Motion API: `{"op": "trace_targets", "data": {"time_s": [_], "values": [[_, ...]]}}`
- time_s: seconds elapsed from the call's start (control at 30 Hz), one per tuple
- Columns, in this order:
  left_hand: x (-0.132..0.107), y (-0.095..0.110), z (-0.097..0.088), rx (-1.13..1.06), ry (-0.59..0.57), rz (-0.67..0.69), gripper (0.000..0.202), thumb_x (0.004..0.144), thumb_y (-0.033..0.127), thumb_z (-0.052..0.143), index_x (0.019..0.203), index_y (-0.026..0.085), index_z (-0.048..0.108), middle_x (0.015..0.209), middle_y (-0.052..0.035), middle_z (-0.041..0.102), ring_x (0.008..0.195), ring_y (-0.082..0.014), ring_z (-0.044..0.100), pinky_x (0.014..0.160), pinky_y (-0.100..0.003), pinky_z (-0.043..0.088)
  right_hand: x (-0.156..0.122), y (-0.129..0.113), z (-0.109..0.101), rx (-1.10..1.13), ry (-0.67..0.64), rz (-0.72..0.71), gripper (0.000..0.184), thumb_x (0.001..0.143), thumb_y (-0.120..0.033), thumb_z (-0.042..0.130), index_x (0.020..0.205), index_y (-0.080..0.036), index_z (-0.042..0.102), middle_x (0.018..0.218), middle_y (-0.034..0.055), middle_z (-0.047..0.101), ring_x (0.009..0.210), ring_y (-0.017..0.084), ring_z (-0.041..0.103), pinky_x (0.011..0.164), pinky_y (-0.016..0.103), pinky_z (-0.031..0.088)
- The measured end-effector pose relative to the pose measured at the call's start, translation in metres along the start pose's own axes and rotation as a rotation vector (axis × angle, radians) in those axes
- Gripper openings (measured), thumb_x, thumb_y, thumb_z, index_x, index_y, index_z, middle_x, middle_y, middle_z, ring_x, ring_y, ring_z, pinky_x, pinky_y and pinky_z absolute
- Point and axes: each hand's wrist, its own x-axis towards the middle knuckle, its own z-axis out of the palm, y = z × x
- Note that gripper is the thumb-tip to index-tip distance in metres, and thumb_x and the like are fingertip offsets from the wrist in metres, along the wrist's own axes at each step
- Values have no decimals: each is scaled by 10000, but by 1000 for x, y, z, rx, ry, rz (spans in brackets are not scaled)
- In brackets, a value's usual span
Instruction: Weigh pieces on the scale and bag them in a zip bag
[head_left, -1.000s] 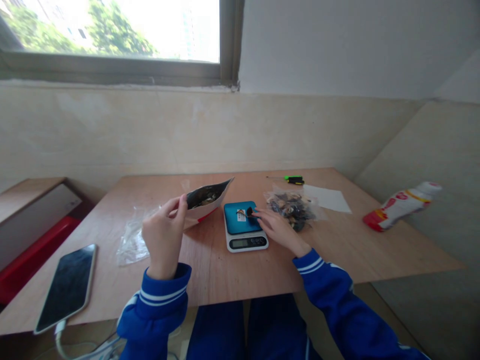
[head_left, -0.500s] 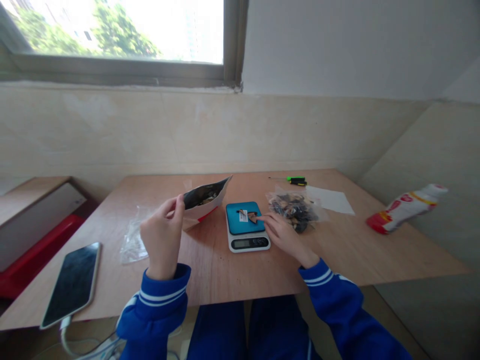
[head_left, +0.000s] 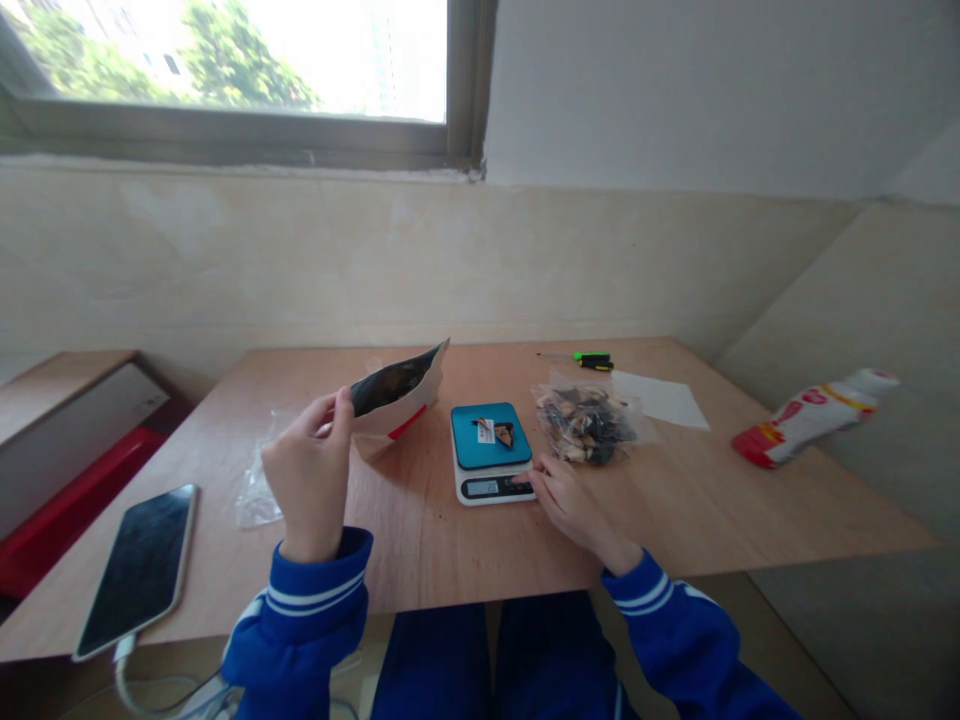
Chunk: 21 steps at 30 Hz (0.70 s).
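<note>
My left hand (head_left: 307, 480) pinches the rim of an open white and red pouch (head_left: 394, 397) with dark contents, held a little above the wooden table (head_left: 450, 540). A small kitchen scale (head_left: 491, 455) with a blue top stands in the middle, and a small dark piece (head_left: 504, 433) lies on it beside a white label. My right hand (head_left: 574, 500) rests at the scale's front right corner, fingertips at the buttons by the display, nothing in it. A clear bag of dark and pale dried pieces (head_left: 589, 420) lies just right of the scale.
A phone (head_left: 139, 568) on a cable lies at the near left edge. A crumpled clear bag (head_left: 259, 490) sits behind my left hand. A green screwdriver (head_left: 589, 358), a white sheet (head_left: 660, 398) and a white and red bottle (head_left: 814, 415) lie at the back and right.
My right hand left the small dark piece on the scale top and drew back to the scale's front buttons. My left hand lifted the pouch slightly and shifted it left.
</note>
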Motion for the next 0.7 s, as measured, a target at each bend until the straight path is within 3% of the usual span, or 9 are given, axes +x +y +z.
{"op": "trace_targets", "data": {"time_s": [0.27, 0.47, 0.57, 0.7], "values": [[-1, -4, -1, -12, 7, -27, 331, 887, 441, 527, 882, 200, 753, 754, -54, 758, 747, -216, 721, 632, -271, 452, 1, -3, 0, 41, 0, 19, 484, 1006, -313, 268, 905, -162, 717, 829, 88, 587, 801, 206, 596, 756, 354, 476], [-10, 0, 4, 14, 17, 5, 303, 887, 416, 543, 896, 202, 758, 756, -55, 761, 712, -204, 716, 592, -256, 431, 31, -39, -38, 312, 199, -40, 378, 1008, -262, 291, 1061, -178, 656, 934, 78, 604, 905, 183, 602, 824, 325, 481], [-17, 2, 8, 61, 27, 25, 321, 898, 423, 527, 914, 203, 761, 734, -72, 757, 699, -218, 712, 573, -261, 407, 67, -73, -61, 394, 197, -211, 312, 991, -208, 338, 1151, -196, 605, 1052, 76, 628, 995, 175, 593, 877, 327, 479], [-27, 7, 10, 105, 11, 51, 327, 914, 414, 504, 918, 209, 760, 689, -70, 746, 628, -202, 688, 532, -250, 359, 123, -109, -73, 281, -79, -539, 354, 901, -57, 384, 1086, -187, 656, 1112, 69, 659, 1087, 183, 579, 962, 349, 455]]}}
